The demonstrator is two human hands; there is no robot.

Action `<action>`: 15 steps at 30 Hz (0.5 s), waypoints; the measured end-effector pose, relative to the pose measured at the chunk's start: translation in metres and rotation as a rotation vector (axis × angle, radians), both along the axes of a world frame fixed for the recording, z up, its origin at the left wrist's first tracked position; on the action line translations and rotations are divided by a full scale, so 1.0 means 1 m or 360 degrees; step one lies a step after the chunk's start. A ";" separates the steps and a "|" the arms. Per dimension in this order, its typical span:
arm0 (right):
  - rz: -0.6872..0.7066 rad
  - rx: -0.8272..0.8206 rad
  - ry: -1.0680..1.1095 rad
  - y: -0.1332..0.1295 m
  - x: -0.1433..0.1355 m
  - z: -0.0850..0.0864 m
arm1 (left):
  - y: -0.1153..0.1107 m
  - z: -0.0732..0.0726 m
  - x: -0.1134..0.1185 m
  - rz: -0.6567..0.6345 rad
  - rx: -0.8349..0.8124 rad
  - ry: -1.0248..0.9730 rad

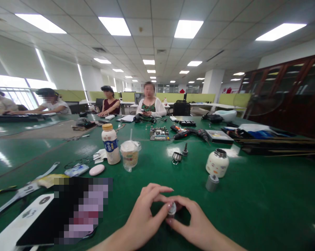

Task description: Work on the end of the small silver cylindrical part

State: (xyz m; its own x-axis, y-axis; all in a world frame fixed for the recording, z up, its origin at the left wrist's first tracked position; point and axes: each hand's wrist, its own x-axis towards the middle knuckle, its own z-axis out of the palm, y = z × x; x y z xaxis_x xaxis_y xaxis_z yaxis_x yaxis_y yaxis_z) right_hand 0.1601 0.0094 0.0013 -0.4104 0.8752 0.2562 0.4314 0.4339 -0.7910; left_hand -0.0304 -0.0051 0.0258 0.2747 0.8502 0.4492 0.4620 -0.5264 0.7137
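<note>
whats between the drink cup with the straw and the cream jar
In the head view, a metal piece with a ring and a small dark piece sit between the drink cup and the cream jar.

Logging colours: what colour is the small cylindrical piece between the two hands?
The small cylindrical piece looks silver-grey, shown in the head view.

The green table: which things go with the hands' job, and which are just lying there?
Likely in the job:
small silver piece, held by left hand and right hand
grey cylinder
cream flask
round metal piece

Seemingly lying about:
capped bottle
plastic cup
circuit board
</note>
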 end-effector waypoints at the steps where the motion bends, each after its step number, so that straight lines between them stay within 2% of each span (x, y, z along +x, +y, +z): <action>1: -0.0002 -0.0003 -0.0004 0.000 0.000 0.001 | 0.001 0.000 0.000 0.0009 -0.0026 -0.0018; 6: 0.0030 -0.0084 0.0006 0.000 0.001 0.004 | 0.004 0.004 0.005 0.0064 -0.0122 -0.0101; 11: 0.0011 -0.0106 0.0027 -0.001 0.000 0.004 | 0.008 0.010 0.002 0.0206 -0.0036 -0.0222; 15: 0.0076 -0.0141 0.0056 -0.001 0.000 0.006 | 0.022 -0.002 -0.010 0.0399 0.0027 -0.0041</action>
State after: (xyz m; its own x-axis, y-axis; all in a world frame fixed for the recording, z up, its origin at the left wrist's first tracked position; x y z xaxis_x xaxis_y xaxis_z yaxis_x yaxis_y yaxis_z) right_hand 0.1605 0.0081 0.0072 -0.4442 0.8748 0.1937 0.3833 0.3809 -0.8414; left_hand -0.0409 0.0167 0.0234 0.0448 0.8824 0.4683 0.5615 -0.4100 0.7188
